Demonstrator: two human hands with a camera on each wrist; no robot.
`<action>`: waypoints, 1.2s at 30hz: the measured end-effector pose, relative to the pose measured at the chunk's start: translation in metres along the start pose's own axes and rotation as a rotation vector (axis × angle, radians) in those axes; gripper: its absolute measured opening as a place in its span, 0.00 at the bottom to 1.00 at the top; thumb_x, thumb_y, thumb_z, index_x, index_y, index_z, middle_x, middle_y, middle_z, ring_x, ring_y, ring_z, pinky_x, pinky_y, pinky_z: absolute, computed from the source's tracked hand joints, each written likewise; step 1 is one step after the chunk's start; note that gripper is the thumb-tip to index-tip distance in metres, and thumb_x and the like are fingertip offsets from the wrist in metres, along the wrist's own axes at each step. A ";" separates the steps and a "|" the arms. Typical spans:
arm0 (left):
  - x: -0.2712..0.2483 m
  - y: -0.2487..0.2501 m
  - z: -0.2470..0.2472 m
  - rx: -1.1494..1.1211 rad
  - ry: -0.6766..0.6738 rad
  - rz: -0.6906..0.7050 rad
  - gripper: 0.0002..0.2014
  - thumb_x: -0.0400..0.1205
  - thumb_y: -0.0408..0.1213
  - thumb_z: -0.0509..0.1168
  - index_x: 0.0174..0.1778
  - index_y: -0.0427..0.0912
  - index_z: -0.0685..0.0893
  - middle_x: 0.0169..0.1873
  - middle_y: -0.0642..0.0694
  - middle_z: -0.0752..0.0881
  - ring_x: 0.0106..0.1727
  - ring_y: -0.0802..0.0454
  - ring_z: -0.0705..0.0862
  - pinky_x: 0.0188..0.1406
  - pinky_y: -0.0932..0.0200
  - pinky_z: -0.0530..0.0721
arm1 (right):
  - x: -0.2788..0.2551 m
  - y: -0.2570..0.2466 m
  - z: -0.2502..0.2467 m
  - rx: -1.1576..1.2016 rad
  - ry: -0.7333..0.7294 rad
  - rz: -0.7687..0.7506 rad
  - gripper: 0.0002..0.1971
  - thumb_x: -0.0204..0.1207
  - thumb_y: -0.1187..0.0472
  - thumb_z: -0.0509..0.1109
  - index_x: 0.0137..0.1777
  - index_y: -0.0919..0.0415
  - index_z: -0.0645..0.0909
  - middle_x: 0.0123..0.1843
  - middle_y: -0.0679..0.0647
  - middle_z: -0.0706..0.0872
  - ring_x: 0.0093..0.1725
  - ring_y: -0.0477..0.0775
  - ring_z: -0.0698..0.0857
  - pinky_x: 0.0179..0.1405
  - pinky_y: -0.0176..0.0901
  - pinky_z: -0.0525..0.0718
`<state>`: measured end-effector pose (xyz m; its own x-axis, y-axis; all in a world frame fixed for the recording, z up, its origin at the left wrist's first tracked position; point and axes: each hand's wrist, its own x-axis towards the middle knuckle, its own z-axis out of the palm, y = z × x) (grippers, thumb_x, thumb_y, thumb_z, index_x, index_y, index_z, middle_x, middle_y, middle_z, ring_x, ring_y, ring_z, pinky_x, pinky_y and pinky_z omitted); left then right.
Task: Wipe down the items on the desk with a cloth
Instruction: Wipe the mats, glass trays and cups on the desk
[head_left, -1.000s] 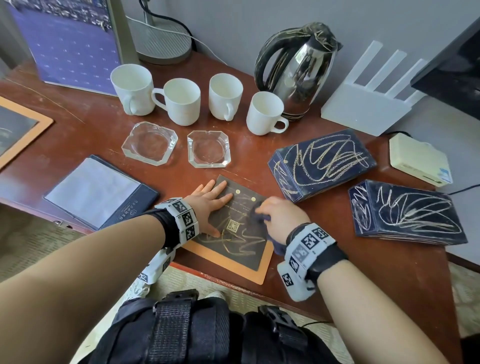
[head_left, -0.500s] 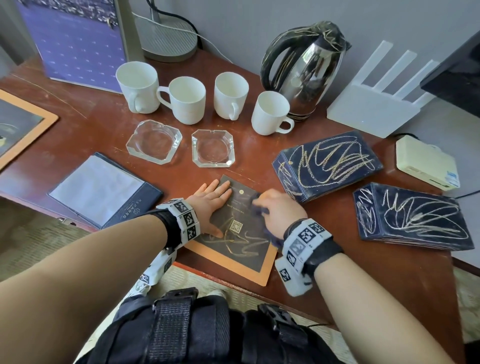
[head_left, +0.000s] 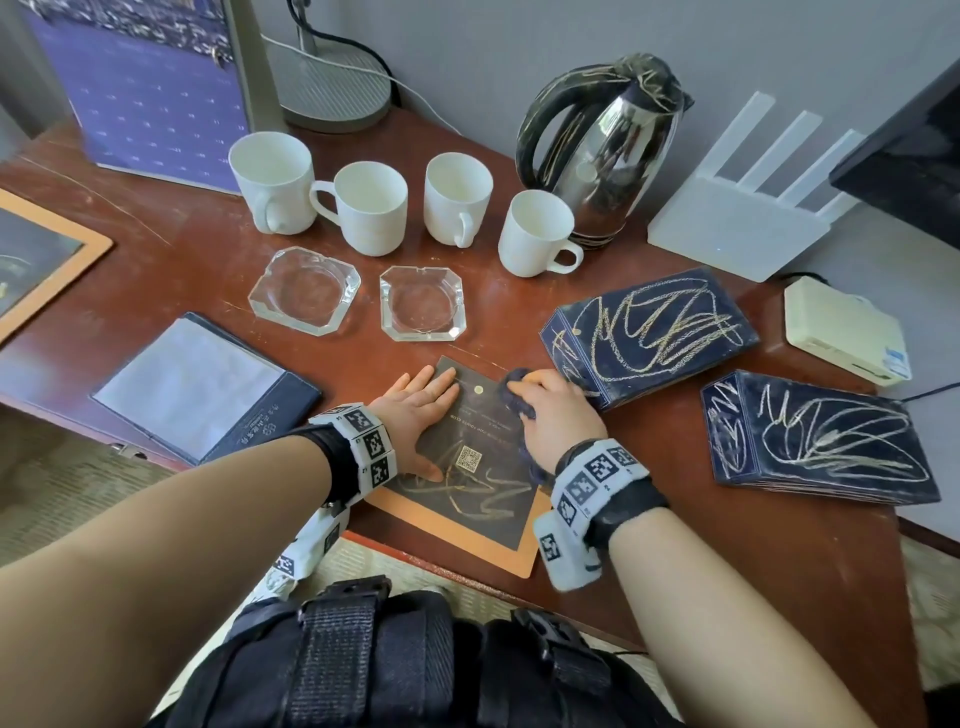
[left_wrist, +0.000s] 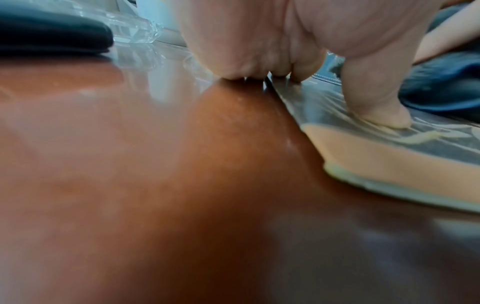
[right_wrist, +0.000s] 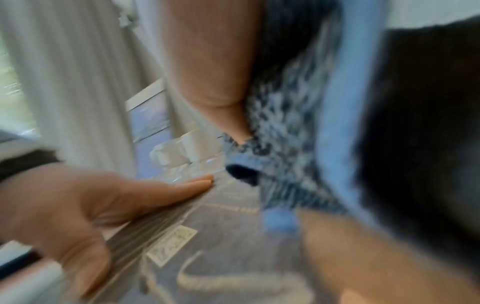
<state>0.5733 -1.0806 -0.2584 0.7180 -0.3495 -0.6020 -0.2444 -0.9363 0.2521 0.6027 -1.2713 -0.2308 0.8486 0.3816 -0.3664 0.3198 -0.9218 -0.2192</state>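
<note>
A dark card with an orange border (head_left: 470, 499) and a QR code lies at the desk's front edge, marked with yellow scribbles. My left hand (head_left: 421, 410) lies flat on its left part, fingers straight, thumb (left_wrist: 376, 107) pressing on the card (left_wrist: 389, 156). My right hand (head_left: 556, 410) grips a dark blue cloth (head_left: 519, 397) at the card's far right corner, close to a scribbled navy box (head_left: 649, 332). In the blurred right wrist view the cloth (right_wrist: 285, 144) is bunched under my fingers, with the left hand (right_wrist: 109, 201) beside it.
Several white mugs (head_left: 369, 208), two glass ashtrays (head_left: 304, 288) and a steel kettle (head_left: 602, 150) stand behind. A second scribbled navy box (head_left: 821, 441), a white router (head_left: 737, 223), a small white box (head_left: 841, 332) sit right; a navy folder (head_left: 202, 384) lies left.
My right hand has slid the cloth away from me along the card, up to its far right corner. The left hand stays flat in place.
</note>
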 end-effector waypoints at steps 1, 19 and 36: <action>0.000 0.000 0.000 -0.002 0.001 -0.001 0.53 0.76 0.56 0.66 0.81 0.43 0.33 0.80 0.47 0.30 0.81 0.46 0.31 0.76 0.52 0.30 | -0.002 -0.003 0.004 0.001 0.022 0.037 0.24 0.80 0.67 0.56 0.74 0.48 0.71 0.74 0.49 0.68 0.68 0.58 0.68 0.66 0.50 0.74; 0.001 0.003 0.001 0.022 0.016 -0.029 0.52 0.77 0.59 0.64 0.81 0.44 0.33 0.80 0.48 0.30 0.81 0.47 0.31 0.76 0.54 0.31 | -0.070 0.018 0.020 -0.177 -0.349 -0.187 0.25 0.80 0.68 0.55 0.73 0.46 0.72 0.72 0.49 0.68 0.66 0.58 0.67 0.56 0.46 0.76; 0.001 0.007 0.008 0.021 0.061 -0.081 0.52 0.77 0.61 0.62 0.80 0.44 0.32 0.80 0.47 0.30 0.81 0.47 0.32 0.77 0.53 0.32 | -0.058 0.025 0.013 -0.074 -0.226 -0.142 0.26 0.79 0.69 0.56 0.73 0.44 0.73 0.73 0.45 0.69 0.71 0.55 0.66 0.63 0.43 0.72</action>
<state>0.5671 -1.0877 -0.2629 0.7739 -0.2702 -0.5727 -0.1967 -0.9622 0.1882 0.5558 -1.3160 -0.2271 0.6806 0.5050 -0.5308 0.4657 -0.8575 -0.2186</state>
